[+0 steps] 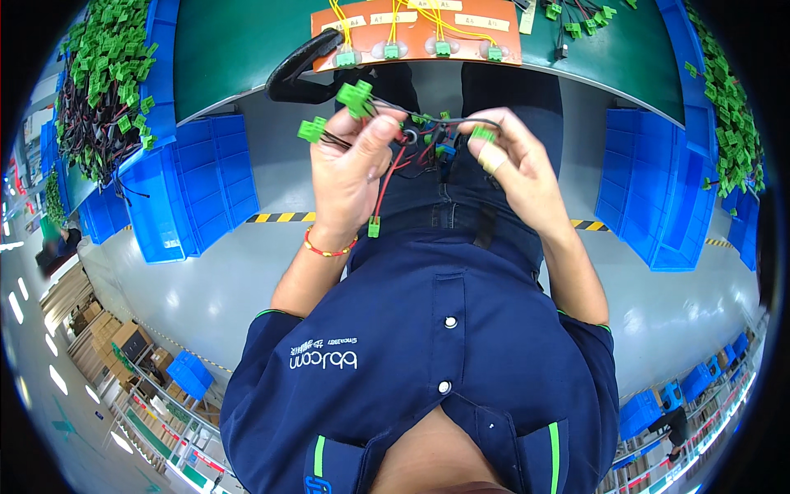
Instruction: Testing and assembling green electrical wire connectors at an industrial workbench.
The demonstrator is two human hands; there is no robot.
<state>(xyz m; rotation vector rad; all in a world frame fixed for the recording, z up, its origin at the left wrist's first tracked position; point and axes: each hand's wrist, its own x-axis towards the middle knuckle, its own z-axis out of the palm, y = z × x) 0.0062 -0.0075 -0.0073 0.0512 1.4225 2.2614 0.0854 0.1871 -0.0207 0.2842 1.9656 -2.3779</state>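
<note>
My left hand is closed on a wire harness, pinching its red and black wires between thumb and fingers. Green connectors stick up above that thumb, and another green connector pokes out to its left. A red wire hangs below the hand with a small green connector at its end. My right hand, with a pale wrap on one finger, grips a green connector of the harness. A black wire spans the two hands. More wires and connectors dangle over my lap, partly hidden by each other.
Ahead, an orange board with green sockets and yellow wires lies on the green table. A black curved bar juts from its edge. Blue bins stand at both sides; green-connector harnesses are heaped left and right.
</note>
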